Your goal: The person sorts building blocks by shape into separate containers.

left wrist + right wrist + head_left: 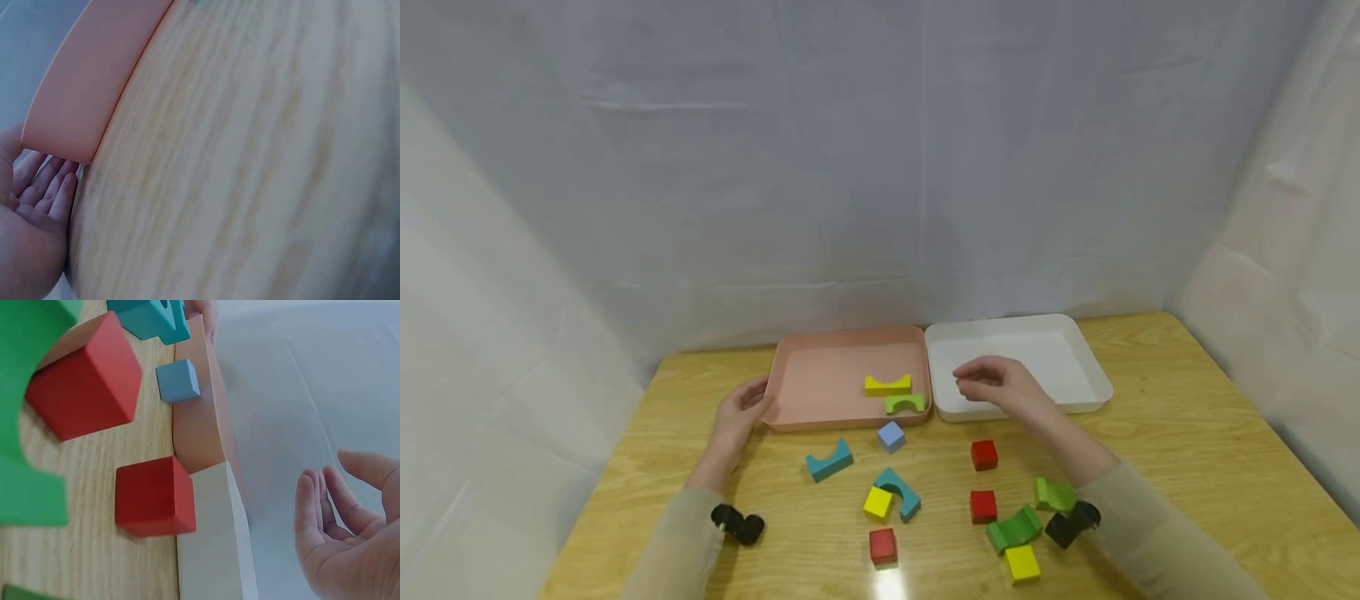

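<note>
My left hand (737, 421) holds the left end of a pink tray (820, 423), its thumb and fingers around the near corner. In the left wrist view, the fingers (47, 187) show at that corner. Inside the tray's right part lie a yellow arch block (887, 388) and a light green arch block (905, 404). Above the white tray (1060, 367), my right hand (1007, 387) hovers with nothing in it, the thumb apart from loosely bent fingers in the right wrist view.
Before the trays lie a lilac cube (891, 437), teal arch blocks (830, 462), red cubes (984, 455), yellow cubes (877, 502) and green arch blocks (1015, 529). Some sit beneath the right forearm. A pale sheet (880, 167) hangs behind the wooden table (1187, 442).
</note>
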`<state>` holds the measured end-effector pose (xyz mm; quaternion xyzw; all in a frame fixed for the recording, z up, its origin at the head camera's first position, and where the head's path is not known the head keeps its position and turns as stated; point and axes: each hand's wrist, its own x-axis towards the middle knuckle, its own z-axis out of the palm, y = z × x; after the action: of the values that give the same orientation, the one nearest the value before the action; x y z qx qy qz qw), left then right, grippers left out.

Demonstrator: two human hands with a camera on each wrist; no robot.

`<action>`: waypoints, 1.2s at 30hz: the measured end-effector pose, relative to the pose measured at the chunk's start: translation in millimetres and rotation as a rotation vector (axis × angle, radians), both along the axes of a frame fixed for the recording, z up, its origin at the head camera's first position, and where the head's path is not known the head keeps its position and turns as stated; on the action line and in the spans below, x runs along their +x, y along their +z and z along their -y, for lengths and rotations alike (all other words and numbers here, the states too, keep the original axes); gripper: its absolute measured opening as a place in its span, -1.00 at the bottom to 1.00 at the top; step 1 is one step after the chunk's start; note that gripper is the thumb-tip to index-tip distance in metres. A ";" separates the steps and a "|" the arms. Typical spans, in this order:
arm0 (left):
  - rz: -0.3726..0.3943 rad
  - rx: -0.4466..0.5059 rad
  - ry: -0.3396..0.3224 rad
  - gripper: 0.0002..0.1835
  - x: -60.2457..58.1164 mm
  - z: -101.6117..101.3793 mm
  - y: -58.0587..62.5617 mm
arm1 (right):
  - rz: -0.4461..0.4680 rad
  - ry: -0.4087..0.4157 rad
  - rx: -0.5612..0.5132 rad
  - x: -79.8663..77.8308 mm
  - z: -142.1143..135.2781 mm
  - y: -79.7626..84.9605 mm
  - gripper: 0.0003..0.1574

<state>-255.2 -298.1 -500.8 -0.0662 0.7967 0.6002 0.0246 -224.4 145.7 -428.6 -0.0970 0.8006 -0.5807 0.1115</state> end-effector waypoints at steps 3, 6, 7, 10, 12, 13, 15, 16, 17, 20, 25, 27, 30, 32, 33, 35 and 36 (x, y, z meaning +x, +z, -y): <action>0.002 0.006 0.000 -0.43 0.8 0.9 -1.1 | 0.001 -0.003 0.002 4.7 -6.0 -0.8 -0.51; -0.001 0.007 0.003 -0.43 1.2 1.1 -2.3 | 0.000 -0.001 0.000 8.3 -12.0 -2.5 -0.50; -0.004 0.000 0.001 -0.43 1.3 0.9 -2.6 | -0.001 0.000 -0.002 9.5 -14.0 -3.2 -0.50; -0.004 -0.002 0.007 -0.43 1.7 0.5 -3.1 | -0.012 0.003 0.000 13.7 -19.9 -4.4 -0.51; -0.002 -0.005 0.007 -0.43 1.9 0.8 -3.1 | -0.014 0.002 -0.001 16.3 -23.8 -5.1 -0.51; 0.000 -0.006 0.006 -0.43 2.1 1.0 -2.9 | -0.014 0.002 -0.003 17.4 -25.7 -5.5 -0.52; 0.006 -0.001 0.009 -0.43 2.5 1.3 -2.4 | -0.014 0.001 0.002 19.3 -29.5 -6.7 -0.52; 0.007 -0.001 0.009 -0.43 2.7 1.5 -2.2 | -0.015 -0.001 0.005 20.0 -31.3 -7.4 -0.52; 0.009 -0.003 0.006 -0.43 2.6 1.8 -2.1 | -0.018 -0.002 0.011 20.8 -33.1 -8.0 -0.52; 0.011 -0.005 0.003 -0.43 2.5 2.3 -1.3 | -0.019 -0.012 0.017 23.3 -38.3 -10.0 -0.52; 0.011 -0.016 -0.001 -0.42 1.0 3.5 -0.2 | -0.007 -0.033 0.008 28.6 -46.4 -11.5 -0.51; 0.007 -0.016 0.001 -0.41 0.3 3.2 0.0 | -0.002 -0.040 0.002 31.2 -49.7 -11.8 -0.50; -0.001 -0.009 -0.003 -0.41 -0.7 1.9 -0.8 | 0.009 -0.052 -0.005 35.8 -54.7 -12.6 -0.49; -0.008 -0.003 -0.002 -0.42 -0.8 0.7 -1.2 | 0.016 -0.057 0.001 38.8 -58.1 -13.7 -0.49; -0.010 0.001 -0.001 -0.42 -0.8 0.2 -1.3 | 0.020 -0.061 0.005 40.3 -59.8 -14.4 -0.49; -0.014 -0.002 0.003 -0.42 -0.7 -0.9 -1.5 | 0.024 -0.066 0.006 43.2 -63.5 -16.4 -0.49; -0.014 -0.004 0.005 -0.43 -0.3 -1.3 -1.4 | 0.025 -0.066 0.006 44.7 -65.3 -17.5 -0.49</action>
<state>-255.6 -296.8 -502.2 -0.0640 0.7979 0.5991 0.0174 -179.8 211.0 -446.0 -0.0627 0.8037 -0.5827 0.1027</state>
